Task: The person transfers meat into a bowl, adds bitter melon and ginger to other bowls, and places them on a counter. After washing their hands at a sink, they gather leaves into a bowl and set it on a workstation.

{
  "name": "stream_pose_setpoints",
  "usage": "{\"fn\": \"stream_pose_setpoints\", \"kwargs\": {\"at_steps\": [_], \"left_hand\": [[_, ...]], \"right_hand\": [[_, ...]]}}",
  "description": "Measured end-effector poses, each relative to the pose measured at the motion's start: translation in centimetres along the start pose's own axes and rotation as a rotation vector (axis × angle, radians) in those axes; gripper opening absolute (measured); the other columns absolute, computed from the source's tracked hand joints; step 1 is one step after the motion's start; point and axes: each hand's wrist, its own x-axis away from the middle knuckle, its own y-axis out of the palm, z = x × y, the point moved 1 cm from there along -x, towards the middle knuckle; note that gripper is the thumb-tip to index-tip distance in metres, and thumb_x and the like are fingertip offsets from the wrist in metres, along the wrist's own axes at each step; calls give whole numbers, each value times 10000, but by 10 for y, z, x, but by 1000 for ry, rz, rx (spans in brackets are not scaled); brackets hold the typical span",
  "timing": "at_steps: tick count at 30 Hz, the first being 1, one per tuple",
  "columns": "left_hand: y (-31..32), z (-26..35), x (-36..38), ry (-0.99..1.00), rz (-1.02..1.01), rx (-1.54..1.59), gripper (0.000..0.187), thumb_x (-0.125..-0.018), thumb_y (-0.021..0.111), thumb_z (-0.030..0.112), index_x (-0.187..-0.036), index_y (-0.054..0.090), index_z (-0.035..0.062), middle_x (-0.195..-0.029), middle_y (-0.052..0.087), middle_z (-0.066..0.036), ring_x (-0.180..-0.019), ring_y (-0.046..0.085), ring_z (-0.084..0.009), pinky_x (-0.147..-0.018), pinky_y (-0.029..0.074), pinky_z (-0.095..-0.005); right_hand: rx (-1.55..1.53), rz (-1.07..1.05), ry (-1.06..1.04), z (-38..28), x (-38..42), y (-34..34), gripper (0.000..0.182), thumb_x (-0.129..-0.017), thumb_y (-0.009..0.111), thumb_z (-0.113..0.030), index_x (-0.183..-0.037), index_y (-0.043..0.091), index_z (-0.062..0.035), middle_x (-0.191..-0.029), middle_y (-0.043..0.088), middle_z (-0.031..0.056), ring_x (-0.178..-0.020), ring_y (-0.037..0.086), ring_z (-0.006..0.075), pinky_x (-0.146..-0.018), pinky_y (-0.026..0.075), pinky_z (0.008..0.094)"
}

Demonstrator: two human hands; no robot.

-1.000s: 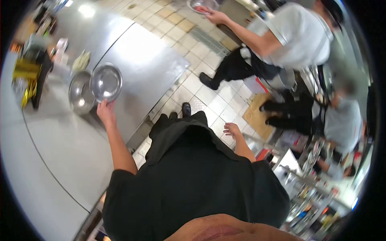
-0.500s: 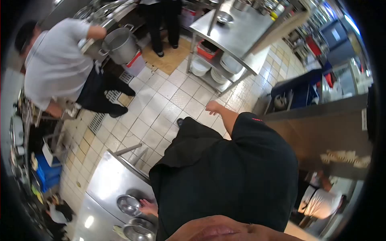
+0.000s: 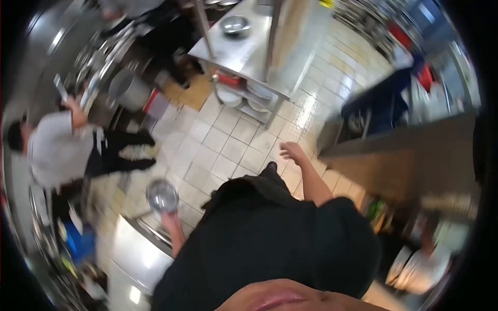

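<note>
My left hand (image 3: 169, 218) grips a round, shiny metal bowl (image 3: 162, 195) by its near rim. The bowl is held out over the floor, just past the corner of the steel counter (image 3: 140, 251) at lower left. Nothing can be made out inside it. Out in front on the other side, my right hand (image 3: 293, 152) hangs free above the tiles, its fingers loosely bent and a little apart, holding nothing.
A steel table (image 3: 244, 49) ahead carries another metal bowl (image 3: 235, 25); tubs sit on its lower shelf. At left, a person in a white shirt (image 3: 57, 150) works near a large pot (image 3: 129, 89). A brown-sided unit (image 3: 394, 160) stands at right. Another person (image 3: 423, 267) is at lower right.
My left hand has lifted the bowl off the counter and carried it forward. The view has shifted as I step forward, and the person at left has raised an arm.
</note>
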Motion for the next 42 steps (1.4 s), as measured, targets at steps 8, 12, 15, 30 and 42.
{"fn": "stream_pose_setpoints", "kwargs": {"at_steps": [8, 12, 15, 30, 42], "left_hand": [[13, 26, 89, 443, 490, -1250, 114, -720, 678, 109, -796, 649, 29, -850, 674, -133, -663, 636, -223, -564, 514, -352], [-67, 52, 157, 305, 971, 345, 266, -821, 527, 118, -983, 551, -92, -849, 614, -181, -719, 653, -260, -583, 532, -288], [-150, 46, 178, 332, 1163, 404, 293, -841, 487, 105, -1065, 508, -84, -893, 599, -181, -739, 656, -294, -639, 556, -334], [-63, -124, 139, 179, 654, -1167, 235, -814, 614, 261, -875, 684, 46, -833, 668, -151, -785, 637, -268, -701, 489, -415], [536, -156, 188, 422, -744, -926, 245, -847, 630, 185, -1025, 617, 17, -866, 649, -81, -774, 607, -157, -721, 490, -292]], "right_hand": [[-261, -6, 136, 16, 1, -220, 241, -942, 516, -240, -1047, 588, -35, -873, 616, 44, -769, 606, 147, -653, 479, 274], [-161, 35, 83, -43, -15, -231, 223, -940, 516, -234, -1026, 589, -40, -863, 608, 42, -767, 603, 153, -651, 477, 282], [-102, 18, 46, -76, -35, -224, 211, -939, 516, -229, -1010, 590, -44, -855, 603, 40, -765, 601, 158, -649, 476, 289], [1, -24, 112, -91, -85, -187, 160, -934, 516, -204, -929, 594, -64, -817, 573, 31, -756, 588, 180, -641, 471, 321], [-180, 176, 7, -30, -85, -323, 195, -902, 553, -167, -1054, 581, -48, -828, 583, 43, -690, 586, 171, -567, 472, 279]]}}
